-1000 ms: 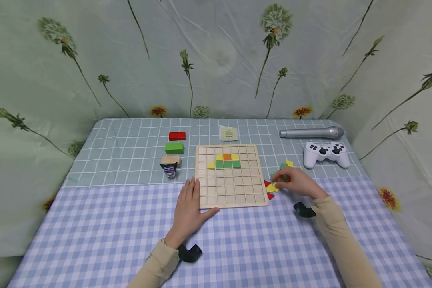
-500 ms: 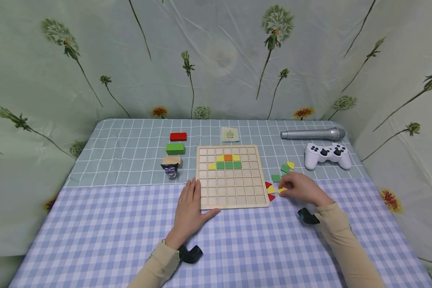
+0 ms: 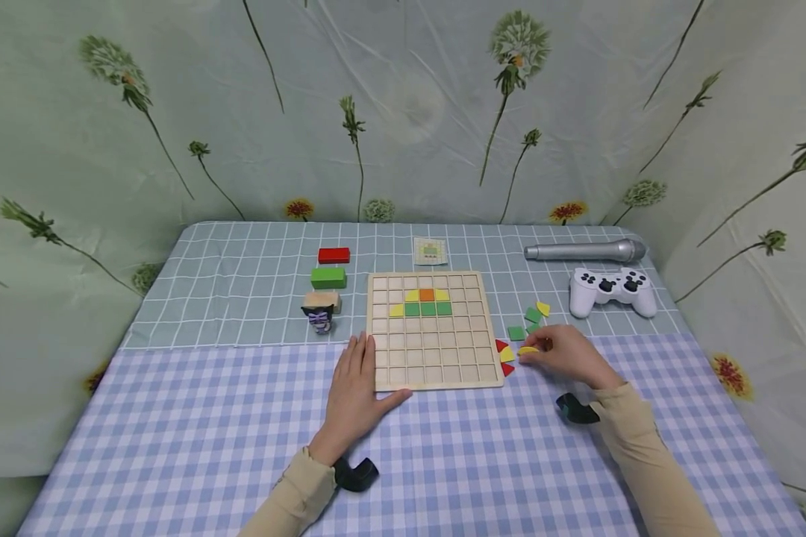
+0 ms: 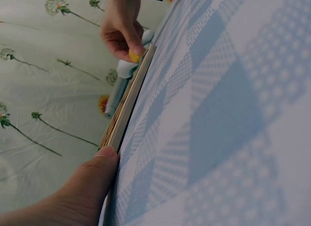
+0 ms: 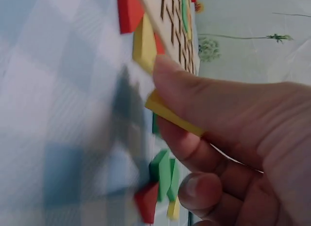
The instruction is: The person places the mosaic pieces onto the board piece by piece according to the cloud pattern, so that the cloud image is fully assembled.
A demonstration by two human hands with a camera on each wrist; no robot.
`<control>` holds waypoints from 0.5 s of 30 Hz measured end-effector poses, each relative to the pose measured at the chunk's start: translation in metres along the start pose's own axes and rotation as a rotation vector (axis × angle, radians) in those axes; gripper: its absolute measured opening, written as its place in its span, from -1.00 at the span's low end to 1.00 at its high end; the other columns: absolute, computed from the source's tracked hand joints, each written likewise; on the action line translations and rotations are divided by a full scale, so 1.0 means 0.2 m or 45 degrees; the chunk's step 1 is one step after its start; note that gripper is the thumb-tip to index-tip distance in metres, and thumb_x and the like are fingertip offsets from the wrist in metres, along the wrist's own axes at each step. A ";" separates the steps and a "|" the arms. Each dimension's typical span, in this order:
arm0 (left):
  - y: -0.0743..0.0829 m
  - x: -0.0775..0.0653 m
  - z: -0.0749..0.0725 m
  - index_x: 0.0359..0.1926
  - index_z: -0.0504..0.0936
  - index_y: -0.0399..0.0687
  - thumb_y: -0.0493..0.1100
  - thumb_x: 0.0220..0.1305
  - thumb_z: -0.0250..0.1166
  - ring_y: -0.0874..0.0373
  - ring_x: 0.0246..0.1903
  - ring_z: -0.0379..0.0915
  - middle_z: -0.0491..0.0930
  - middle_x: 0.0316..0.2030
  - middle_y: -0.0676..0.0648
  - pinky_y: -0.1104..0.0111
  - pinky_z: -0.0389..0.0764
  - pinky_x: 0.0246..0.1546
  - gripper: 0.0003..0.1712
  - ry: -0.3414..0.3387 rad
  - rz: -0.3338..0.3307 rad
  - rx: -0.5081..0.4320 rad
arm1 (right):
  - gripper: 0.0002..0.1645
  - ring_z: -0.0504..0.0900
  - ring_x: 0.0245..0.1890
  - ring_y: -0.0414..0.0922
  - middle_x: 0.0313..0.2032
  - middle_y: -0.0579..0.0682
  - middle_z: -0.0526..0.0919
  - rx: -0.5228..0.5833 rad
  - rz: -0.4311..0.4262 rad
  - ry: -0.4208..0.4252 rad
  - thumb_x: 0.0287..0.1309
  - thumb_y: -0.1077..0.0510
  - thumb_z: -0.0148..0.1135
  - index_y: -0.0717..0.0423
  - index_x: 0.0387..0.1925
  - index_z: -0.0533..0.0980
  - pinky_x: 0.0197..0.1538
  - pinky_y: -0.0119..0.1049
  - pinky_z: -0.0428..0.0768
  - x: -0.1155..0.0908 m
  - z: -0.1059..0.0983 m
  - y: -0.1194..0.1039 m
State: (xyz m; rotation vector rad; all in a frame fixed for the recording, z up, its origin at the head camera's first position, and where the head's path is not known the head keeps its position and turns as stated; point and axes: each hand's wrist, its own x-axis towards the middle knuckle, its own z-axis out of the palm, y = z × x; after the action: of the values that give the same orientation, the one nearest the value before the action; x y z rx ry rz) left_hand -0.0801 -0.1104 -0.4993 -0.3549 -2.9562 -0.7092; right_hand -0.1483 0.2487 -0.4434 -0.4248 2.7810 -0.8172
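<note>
Yellow tile (image 5: 169,115) is pinched between thumb and fingers of the right hand (image 3: 569,356), just right of the wooden grid board (image 3: 413,356). The left hand (image 3: 351,394), fingers extended, rests along the board's left edge; green tiles (image 3: 516,333) lie right of the board.

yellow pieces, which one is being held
The yellow piece pinched in the right hand's grip, raised above the cloth; the others in view lie on the board or the cloth.
</note>
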 end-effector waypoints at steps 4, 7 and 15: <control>0.00 0.00 0.00 0.44 -0.06 -0.34 0.43 0.05 0.23 -0.11 0.42 -0.31 -0.09 0.43 -0.28 0.09 -0.18 0.38 0.26 0.008 0.003 0.011 | -0.83 0.35 -0.55 -0.14 -0.51 -0.13 0.54 0.057 -0.016 0.090 -0.02 0.08 0.45 0.06 -0.41 0.64 -0.50 -0.31 0.31 0.04 0.01 -0.05; 0.00 0.00 0.00 0.44 -0.06 -0.34 0.44 0.05 0.23 -0.11 0.42 -0.31 -0.09 0.43 -0.28 0.09 -0.18 0.38 0.26 0.010 0.001 0.011 | -0.86 0.35 -0.60 -0.13 -0.48 -0.10 0.58 0.118 -0.042 0.157 0.01 0.09 0.43 0.04 -0.41 0.62 -0.56 -0.31 0.29 0.09 0.02 -0.11; 0.00 0.00 0.00 0.45 -0.07 -0.33 0.45 0.05 0.22 -0.10 0.42 -0.32 -0.11 0.44 -0.26 0.09 -0.18 0.38 0.26 -0.013 -0.010 0.014 | -0.80 0.31 -0.58 -0.11 -0.36 0.04 0.60 0.205 -0.081 0.320 0.06 0.13 0.39 0.19 -0.32 0.65 -0.55 -0.30 0.26 0.27 0.10 -0.24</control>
State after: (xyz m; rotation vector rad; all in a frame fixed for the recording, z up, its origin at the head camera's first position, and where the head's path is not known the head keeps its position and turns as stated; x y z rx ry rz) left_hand -0.0799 -0.1101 -0.4983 -0.3473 -2.9712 -0.6938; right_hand -0.1826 0.1830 -0.4405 -0.4088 2.9086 -1.1743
